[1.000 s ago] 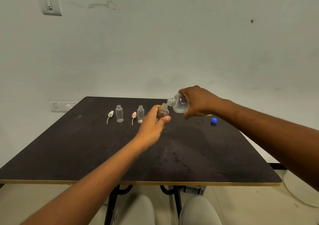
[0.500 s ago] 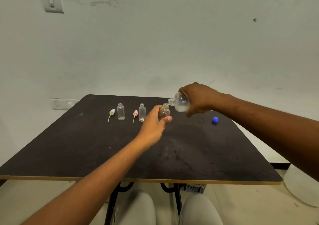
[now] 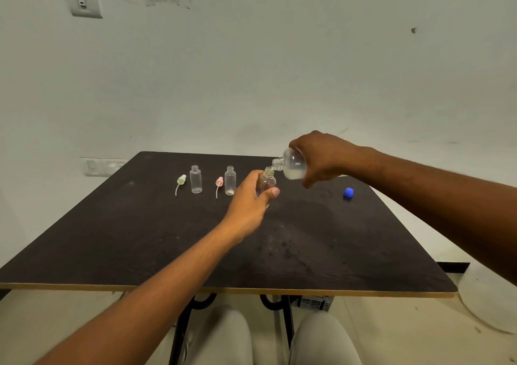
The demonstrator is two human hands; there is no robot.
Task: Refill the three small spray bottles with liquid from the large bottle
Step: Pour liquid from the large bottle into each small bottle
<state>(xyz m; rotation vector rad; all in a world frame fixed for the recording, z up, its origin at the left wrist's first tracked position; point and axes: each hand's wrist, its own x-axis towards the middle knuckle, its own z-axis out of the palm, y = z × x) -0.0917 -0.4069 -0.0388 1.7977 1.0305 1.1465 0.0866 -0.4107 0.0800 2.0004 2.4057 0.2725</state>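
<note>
From the head view, your right hand (image 3: 321, 157) holds the large bottle (image 3: 293, 166) tipped almost flat, its grip wrapped round the body, with a little cloudy liquid pooled in the low side. Its threaded neck points down and to the left of that grip, and the mouth sits just at the open mouth of the small spray bottle (image 3: 267, 183) — whether the two rims touch, you cannot tell from here. Your left hand (image 3: 249, 197) curls its grip round that small bottle, thumb across the front, holding it slightly tilted just above the worktop (image 3: 140, 238).

To pour well, I'd keep both mouths together and raise the large bottle's base slowly — so little liquid is left that a sudden tilt could send it over the narrow rim. Steady the small bottle; consider resting it down.

Left of your left grip stand two more small bottles (image 3: 195, 179) (image 3: 230, 180), uncapped, each with its spray top (image 3: 181, 181) (image 3: 219, 182) lying beside it. Right of your right grip lies the blue cap (image 3: 348, 193).
</note>
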